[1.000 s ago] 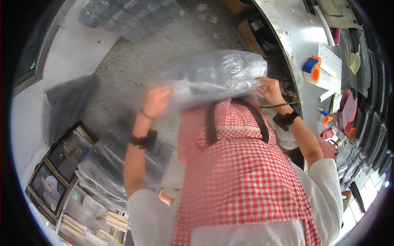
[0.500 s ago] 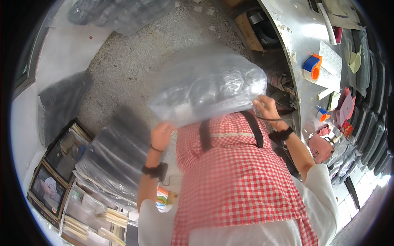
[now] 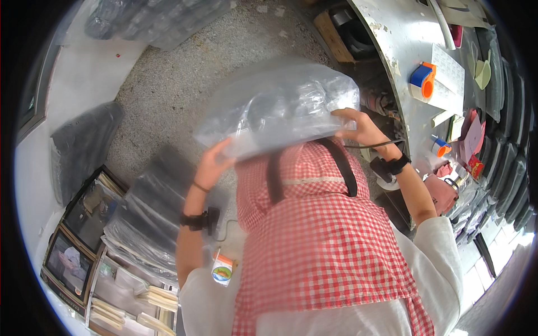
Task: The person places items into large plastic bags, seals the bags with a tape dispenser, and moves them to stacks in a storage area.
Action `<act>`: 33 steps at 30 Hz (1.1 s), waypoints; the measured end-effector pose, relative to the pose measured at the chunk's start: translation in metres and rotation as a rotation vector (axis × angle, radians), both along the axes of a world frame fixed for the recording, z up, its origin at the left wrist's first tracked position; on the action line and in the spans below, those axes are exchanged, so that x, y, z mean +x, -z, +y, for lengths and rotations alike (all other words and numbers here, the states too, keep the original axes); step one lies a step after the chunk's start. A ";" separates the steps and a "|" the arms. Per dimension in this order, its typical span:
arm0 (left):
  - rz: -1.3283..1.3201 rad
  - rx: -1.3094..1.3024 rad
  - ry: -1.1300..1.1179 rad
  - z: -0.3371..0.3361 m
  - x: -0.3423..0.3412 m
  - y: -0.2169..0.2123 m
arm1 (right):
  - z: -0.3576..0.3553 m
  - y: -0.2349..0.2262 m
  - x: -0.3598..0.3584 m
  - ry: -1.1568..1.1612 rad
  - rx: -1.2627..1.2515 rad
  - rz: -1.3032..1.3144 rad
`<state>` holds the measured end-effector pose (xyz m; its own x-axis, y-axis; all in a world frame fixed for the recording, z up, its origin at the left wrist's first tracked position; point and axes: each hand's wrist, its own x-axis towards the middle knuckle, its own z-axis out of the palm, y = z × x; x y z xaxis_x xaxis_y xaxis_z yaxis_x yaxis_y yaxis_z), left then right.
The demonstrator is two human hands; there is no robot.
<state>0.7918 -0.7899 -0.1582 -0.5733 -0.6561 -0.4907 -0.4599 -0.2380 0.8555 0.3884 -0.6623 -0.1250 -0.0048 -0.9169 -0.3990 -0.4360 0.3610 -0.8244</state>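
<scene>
A bulky, clear-plastic-wrapped bundle (image 3: 286, 109), grey-looking inside and shiny on its near side, is in front of my red checked apron (image 3: 330, 241). At its near left corner, my left hand (image 3: 214, 162) grips the plastic with fingers and thumb a little apart. The near right edge lies between the thumb and fingers of my right hand (image 3: 361, 129). Black bands sit on both wrists. What the plastic contains is too hazy to make out, and the bundle's far side is blurred.
Wrapped dark bundles (image 3: 159, 213) stand at my left, another (image 3: 87, 145) leaning by the wall. Plastic-wrapped packs (image 3: 157, 17) lie at the far left. On the metal table (image 3: 406, 33) at right are tape dispensers (image 3: 423, 81), paper sheets and a pink pouch (image 3: 440, 193). A cardboard box (image 3: 333, 36) is underneath.
The bundle has shifted slightly left and away from me. Both hands have moved up along its near edge, their fingers spread wider on the plastic than before.
</scene>
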 end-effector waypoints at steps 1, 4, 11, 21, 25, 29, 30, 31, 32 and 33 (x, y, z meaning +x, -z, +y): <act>-0.009 -0.096 0.031 0.000 -0.001 -0.004 | -0.001 -0.003 0.000 0.004 0.001 -0.001; -0.205 -0.580 0.343 -0.007 -0.001 -0.005 | -0.006 -0.002 -0.003 -0.204 -0.116 0.204; -0.200 -0.377 0.288 -0.033 -0.003 0.040 | -0.034 0.039 -0.004 -0.189 -0.117 0.414; -0.564 -0.126 0.429 -0.098 -0.043 0.032 | -0.096 0.055 0.102 -0.487 -0.389 0.815; -0.870 -1.048 0.530 -0.051 -0.096 -0.015 | -0.105 0.054 0.093 -0.686 -0.059 0.578; -0.407 -1.177 0.385 0.007 -0.130 0.041 | -0.116 0.057 0.088 -0.700 -0.151 0.535; -0.395 -1.175 0.398 0.008 -0.130 0.050 | -0.116 0.058 0.088 -0.682 -0.150 0.524; -0.291 -1.152 0.431 0.000 -0.127 0.058 | -0.116 0.059 0.088 -0.668 -0.157 0.514; -0.188 -1.127 0.463 -0.007 -0.125 0.064 | -0.113 0.064 0.088 -0.671 -0.200 0.514; -0.183 -1.124 0.468 -0.011 -0.125 0.069 | -0.105 0.074 0.087 -0.666 -0.194 0.513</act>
